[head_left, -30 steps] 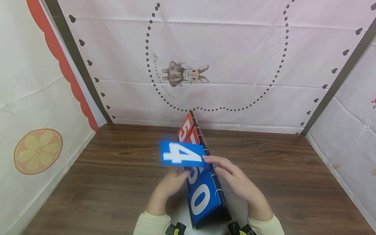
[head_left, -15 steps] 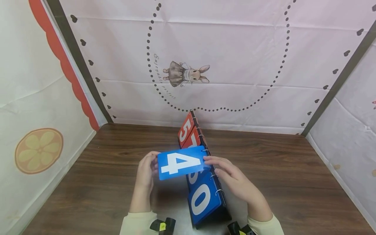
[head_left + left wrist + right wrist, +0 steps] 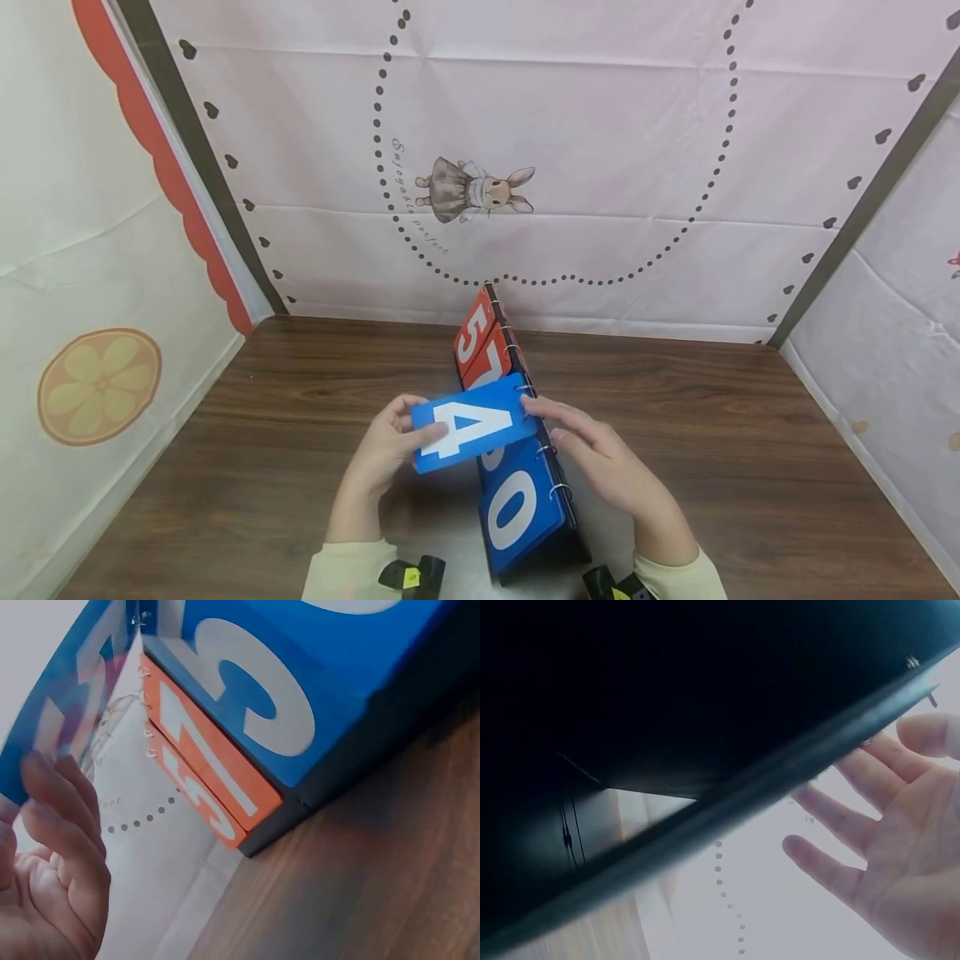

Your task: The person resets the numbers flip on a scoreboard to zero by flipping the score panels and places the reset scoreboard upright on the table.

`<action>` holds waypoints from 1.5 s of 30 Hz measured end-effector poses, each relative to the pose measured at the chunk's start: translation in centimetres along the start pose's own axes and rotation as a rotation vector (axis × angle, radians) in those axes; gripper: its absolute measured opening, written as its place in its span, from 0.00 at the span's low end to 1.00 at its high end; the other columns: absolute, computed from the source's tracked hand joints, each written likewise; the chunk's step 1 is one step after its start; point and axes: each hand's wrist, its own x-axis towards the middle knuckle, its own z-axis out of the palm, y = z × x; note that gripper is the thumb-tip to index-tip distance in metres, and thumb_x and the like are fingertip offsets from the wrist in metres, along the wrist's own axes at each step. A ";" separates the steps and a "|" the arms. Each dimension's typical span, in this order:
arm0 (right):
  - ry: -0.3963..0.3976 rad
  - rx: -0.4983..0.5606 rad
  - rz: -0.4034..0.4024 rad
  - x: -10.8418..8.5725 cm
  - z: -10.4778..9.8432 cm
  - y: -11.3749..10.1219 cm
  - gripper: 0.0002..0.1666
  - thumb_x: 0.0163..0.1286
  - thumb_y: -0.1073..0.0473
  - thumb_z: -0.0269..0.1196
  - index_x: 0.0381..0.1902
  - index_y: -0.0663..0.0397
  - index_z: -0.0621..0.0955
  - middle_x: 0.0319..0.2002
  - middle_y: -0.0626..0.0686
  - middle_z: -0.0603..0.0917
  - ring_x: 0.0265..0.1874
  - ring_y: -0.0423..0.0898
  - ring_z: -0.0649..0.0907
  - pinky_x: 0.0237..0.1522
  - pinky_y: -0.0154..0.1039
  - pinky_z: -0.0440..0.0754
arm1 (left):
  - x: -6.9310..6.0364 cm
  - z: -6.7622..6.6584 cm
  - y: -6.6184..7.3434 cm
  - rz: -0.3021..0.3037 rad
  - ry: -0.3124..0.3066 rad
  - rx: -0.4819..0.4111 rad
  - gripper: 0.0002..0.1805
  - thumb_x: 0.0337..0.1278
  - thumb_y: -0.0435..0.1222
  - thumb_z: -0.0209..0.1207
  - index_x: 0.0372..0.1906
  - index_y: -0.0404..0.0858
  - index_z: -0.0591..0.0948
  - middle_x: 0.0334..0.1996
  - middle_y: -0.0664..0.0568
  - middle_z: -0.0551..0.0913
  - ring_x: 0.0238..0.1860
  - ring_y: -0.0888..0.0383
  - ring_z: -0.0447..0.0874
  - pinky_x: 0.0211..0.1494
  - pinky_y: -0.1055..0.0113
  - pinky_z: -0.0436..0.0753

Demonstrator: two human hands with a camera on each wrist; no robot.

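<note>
Left hand (image 3: 381, 446): grip pinching blue 4 card (image 3: 480, 421), apparently keeping it raised | Right hand (image 3: 603, 458): grip spread at ringed edge (image 3: 519, 384), likely steadying

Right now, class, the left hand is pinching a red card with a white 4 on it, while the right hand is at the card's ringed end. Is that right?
Not quite: the card is blue, not red, as the head view shows. The left hand does pinch it, it bears a white 4, and the right hand is at its ringed end.
</note>
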 end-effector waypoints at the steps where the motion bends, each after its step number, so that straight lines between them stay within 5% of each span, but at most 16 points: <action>1: 0.002 0.004 -0.002 0.0 0.0 0.0 0.23 0.74 0.59 0.46 0.65 0.49 0.69 0.66 0.50 0.65 0.66 0.52 0.63 0.58 0.56 0.66 | 0.0 0.1 -0.1 -0.003 0.003 0.035 0.32 0.40 0.48 0.70 0.52 0.41 0.72 0.43 0.43 0.81 0.33 0.51 0.82 0.39 0.60 0.82; 5: 0.018 0.035 -0.001 0.1 -0.2 0.0 0.27 0.73 0.60 0.47 0.69 0.49 0.61 0.69 0.51 0.60 0.66 0.53 0.63 0.58 0.54 0.67 | 0.3 0.7 -0.4 -0.014 0.014 0.187 0.34 0.41 0.50 0.69 0.53 0.42 0.71 0.45 0.42 0.80 0.30 0.53 0.80 0.33 0.63 0.82; 12: -0.045 0.023 0.270 0.1 -0.3 -0.2 0.35 0.71 0.49 0.51 0.71 0.49 0.54 0.68 0.60 0.59 0.63 0.62 0.64 0.55 0.57 0.69 | 0.5 1.8 -0.8 -0.025 -0.007 0.335 0.34 0.43 0.51 0.67 0.55 0.39 0.70 0.44 0.41 0.78 0.30 0.53 0.77 0.30 0.65 0.81; 15: -0.074 0.006 0.310 0.3 -0.3 -0.3 0.35 0.71 0.48 0.51 0.71 0.51 0.56 0.66 0.62 0.63 0.62 0.62 0.65 0.54 0.57 0.70 | 0.7 1.9 -1.0 -0.034 -0.015 0.346 0.34 0.43 0.52 0.67 0.54 0.39 0.70 0.41 0.43 0.78 0.29 0.53 0.77 0.29 0.65 0.81; 35: -0.127 0.012 0.288 0.6 0.6 -0.1 0.33 0.72 0.47 0.48 0.71 0.47 0.56 0.65 0.60 0.63 0.63 0.61 0.64 0.55 0.60 0.67 | 0.8 2.1 -1.8 -0.031 -0.053 0.350 0.33 0.44 0.51 0.67 0.52 0.37 0.71 0.28 0.48 0.78 0.24 0.55 0.76 0.27 0.66 0.79; 41: -0.158 0.016 0.258 0.5 0.1 0.3 0.32 0.73 0.48 0.47 0.71 0.49 0.55 0.66 0.61 0.62 0.63 0.62 0.64 0.56 0.59 0.67 | 1.0 3.1 -2.1 -0.033 -0.069 0.360 0.35 0.44 0.51 0.66 0.55 0.37 0.69 0.32 0.46 0.77 0.26 0.55 0.76 0.26 0.67 0.80; 45: -0.168 0.026 0.208 0.4 -0.6 0.9 0.29 0.74 0.56 0.45 0.70 0.54 0.56 0.66 0.61 0.61 0.63 0.62 0.64 0.58 0.59 0.65 | 1.0 3.5 -2.1 -0.031 -0.071 0.363 0.36 0.45 0.52 0.66 0.57 0.38 0.68 0.36 0.45 0.75 0.28 0.54 0.75 0.26 0.66 0.80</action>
